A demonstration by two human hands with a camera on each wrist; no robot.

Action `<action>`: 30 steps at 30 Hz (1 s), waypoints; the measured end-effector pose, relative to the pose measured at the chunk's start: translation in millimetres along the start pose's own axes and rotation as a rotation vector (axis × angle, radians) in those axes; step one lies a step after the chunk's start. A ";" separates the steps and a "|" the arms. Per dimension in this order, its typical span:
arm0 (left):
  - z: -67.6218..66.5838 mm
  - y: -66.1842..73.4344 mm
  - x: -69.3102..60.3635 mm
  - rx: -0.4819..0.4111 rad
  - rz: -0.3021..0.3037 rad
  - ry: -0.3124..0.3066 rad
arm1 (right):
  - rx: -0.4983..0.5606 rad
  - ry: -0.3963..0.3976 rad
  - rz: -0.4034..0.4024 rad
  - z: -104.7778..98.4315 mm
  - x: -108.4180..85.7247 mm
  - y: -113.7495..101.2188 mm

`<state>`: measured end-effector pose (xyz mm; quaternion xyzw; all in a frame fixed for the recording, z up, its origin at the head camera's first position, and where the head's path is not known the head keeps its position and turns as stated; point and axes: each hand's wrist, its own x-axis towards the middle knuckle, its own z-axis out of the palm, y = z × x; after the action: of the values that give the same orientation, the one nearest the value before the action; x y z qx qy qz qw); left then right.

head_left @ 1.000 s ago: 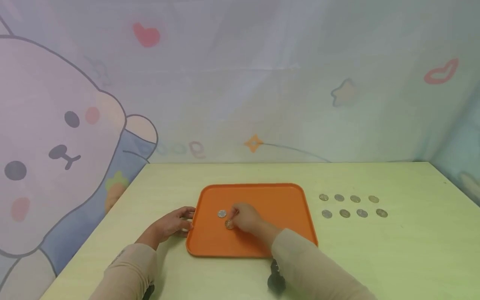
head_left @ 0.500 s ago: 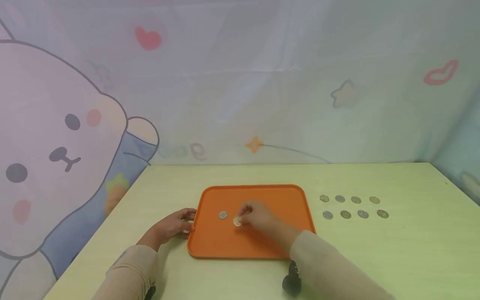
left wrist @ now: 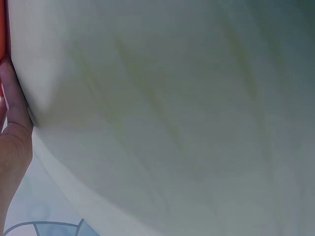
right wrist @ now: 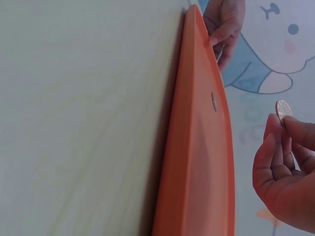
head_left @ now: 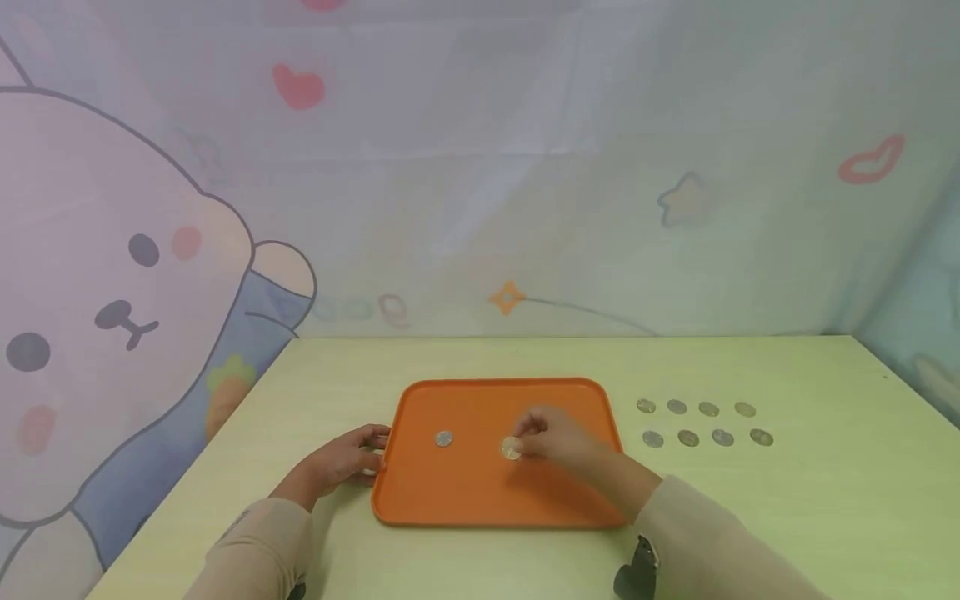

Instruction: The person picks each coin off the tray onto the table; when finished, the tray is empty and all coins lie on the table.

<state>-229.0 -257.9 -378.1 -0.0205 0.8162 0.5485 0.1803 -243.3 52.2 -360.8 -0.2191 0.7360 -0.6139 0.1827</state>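
A gold-toned coin (head_left: 511, 448) is pinched between the thumb and fingers of my right hand (head_left: 558, 437). In the right wrist view this coin (right wrist: 283, 109) is tilted up at the tips of the hand (right wrist: 285, 172), off the tray surface. The orange tray (head_left: 450, 500) lies on the table. One silvery coin (head_left: 444, 438) lies flat in its left part. My left hand (head_left: 345, 458) touches the tray's left rim with spread, relaxed fingers. Only part of the left hand (left wrist: 15, 113) shows in the left wrist view.
Right of the tray, several coins (head_left: 688, 438) lie in two rows on the pale table (head_left: 810, 500). A printed cloth (head_left: 450, 183) with a cartoon bear hangs behind the table.
My right hand has moved to the right over the tray, carrying the gold-toned coin away from beside the silvery one. The left hand has stayed at the tray's left rim.
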 end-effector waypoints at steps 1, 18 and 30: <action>0.2 0.4 0.1 0.000 0.001 -0.001 | 0.004 0.001 -0.002 -3.0 -2.4 -0.3; 0.4 6.4 0.9 -0.013 0.042 -0.028 | -0.012 0.058 0.035 -57.1 -38.7 -1.0; 0.2 5.9 -3.6 0.004 0.027 -0.036 | -0.031 0.104 0.089 -89.7 -75.7 5.1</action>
<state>-227.0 -256.0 -371.8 0.0008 0.8143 0.5494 0.1874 -228.7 168.3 -349.8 -0.1568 0.7630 -0.6042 0.1680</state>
